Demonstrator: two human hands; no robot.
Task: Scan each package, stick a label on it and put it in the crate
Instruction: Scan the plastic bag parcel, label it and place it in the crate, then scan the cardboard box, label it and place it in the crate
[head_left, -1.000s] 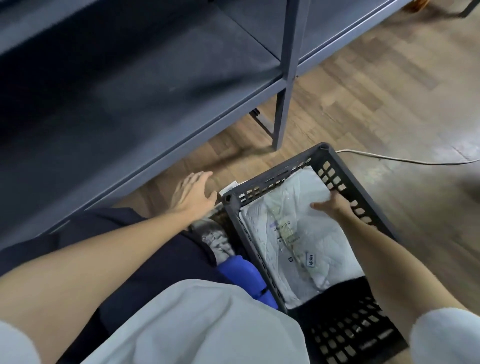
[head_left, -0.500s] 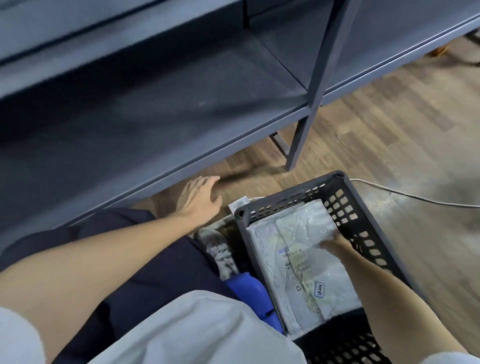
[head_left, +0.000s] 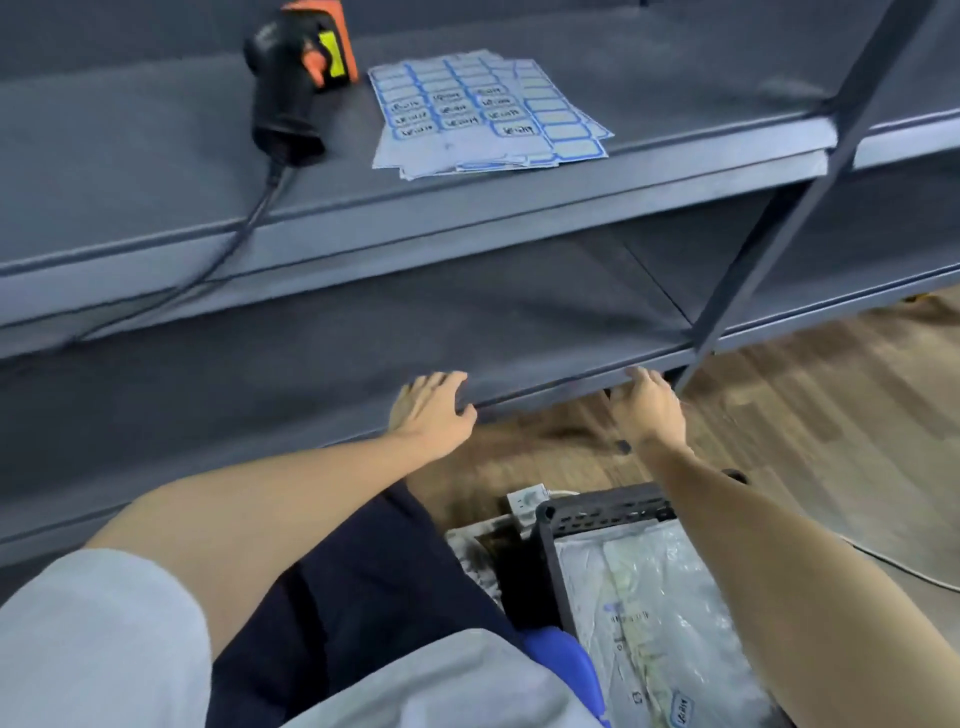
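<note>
Package (head_left: 654, 618): lower right of frame, flat in the crate (head_left: 597, 512); thin, crinkly plastic, likely light, limp, slippery, so grip an edge.
Left hand (head_left: 434, 410): released, fingers resting on lower shelf edge (head_left: 545, 387).
Right hand (head_left: 649, 408): released, holding nothing, fingertips at that edge.

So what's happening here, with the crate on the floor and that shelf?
A person is packing parcels. A white plastic-wrapped package, with a small blue-edged label on it, lies in the dark slotted plastic crate on the floor. Both hands hold nothing: the left hand and right hand reach to the edge of the lower grey metal shelf. Above lie a black-and-orange handheld scanner and sheets of blue-bordered labels.
</note>
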